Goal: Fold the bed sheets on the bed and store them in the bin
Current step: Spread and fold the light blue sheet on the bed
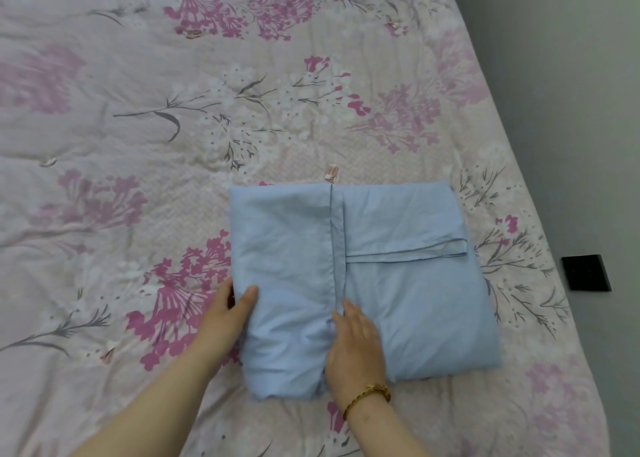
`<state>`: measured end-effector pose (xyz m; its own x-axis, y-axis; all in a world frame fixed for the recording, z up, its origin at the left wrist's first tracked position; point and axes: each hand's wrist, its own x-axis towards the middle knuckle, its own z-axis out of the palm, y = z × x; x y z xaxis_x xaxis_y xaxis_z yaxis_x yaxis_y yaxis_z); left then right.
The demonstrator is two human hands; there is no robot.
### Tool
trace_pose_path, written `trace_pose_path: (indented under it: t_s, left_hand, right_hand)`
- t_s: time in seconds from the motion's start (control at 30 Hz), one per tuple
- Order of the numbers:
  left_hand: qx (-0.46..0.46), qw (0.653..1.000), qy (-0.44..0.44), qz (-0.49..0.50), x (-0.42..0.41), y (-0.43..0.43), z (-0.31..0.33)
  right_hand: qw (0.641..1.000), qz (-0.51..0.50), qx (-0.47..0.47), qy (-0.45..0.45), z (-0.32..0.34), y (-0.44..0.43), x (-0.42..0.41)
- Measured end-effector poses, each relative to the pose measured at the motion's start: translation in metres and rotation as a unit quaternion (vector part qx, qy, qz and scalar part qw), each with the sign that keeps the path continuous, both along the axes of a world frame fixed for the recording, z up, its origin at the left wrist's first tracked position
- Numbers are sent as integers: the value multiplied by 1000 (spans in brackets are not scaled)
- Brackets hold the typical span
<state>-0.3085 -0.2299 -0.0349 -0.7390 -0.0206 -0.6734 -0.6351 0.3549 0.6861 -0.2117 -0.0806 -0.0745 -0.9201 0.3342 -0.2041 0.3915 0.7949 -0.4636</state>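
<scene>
While the bed (138, 145) fills nearly the whole view, its pale quilted cover printed with pink and white flowers, a strip of grey floor (571, 110) shows along the right side. A blue sheet (398, 283) lies on the bed's near right part, folded into a thick rectangle with its edges roughly square to the viewer. One flap is turned in from the left and ends in a straight hem down the middle. A second hemmed band crosses the right half sideways.

The left hand (230, 313) grips the folded left edge of the blue sheet, thumb on top and fingers curled round the edge beneath. The right hand (356, 345) lies flat on the sheet by the near end of the middle hem, fingers straight and close together, pointing away from the person.

A black square (586, 272) sits on the floor, apart from the bed. The right wrist wears a golden bracelet (369, 396). A small pink tag (331, 173) on the cover touches the sheet's far edge.
</scene>
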Motion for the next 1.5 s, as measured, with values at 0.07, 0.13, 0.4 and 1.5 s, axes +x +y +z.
trace_pose_path:
  t_s: [0.07, 0.13, 0.4, 1.5]
  left_hand:
    - [24, 1000, -9, 7, 7, 1, 0]
    - [30, 1000, 1, 6, 5, 1, 0]
    - [-13, 998, 59, -25, 2, 7, -15]
    - [80, 992, 55, 78, -7, -36, 76]
  right_hand:
    - [988, -120, -93, -2, 15, 6, -17]
    - [928, -224, -287, -81, 29, 8, -38]
    - [927, -191, -313, -76, 48, 17, -76]
    - [964, 106, -123, -209, 66, -24, -96]
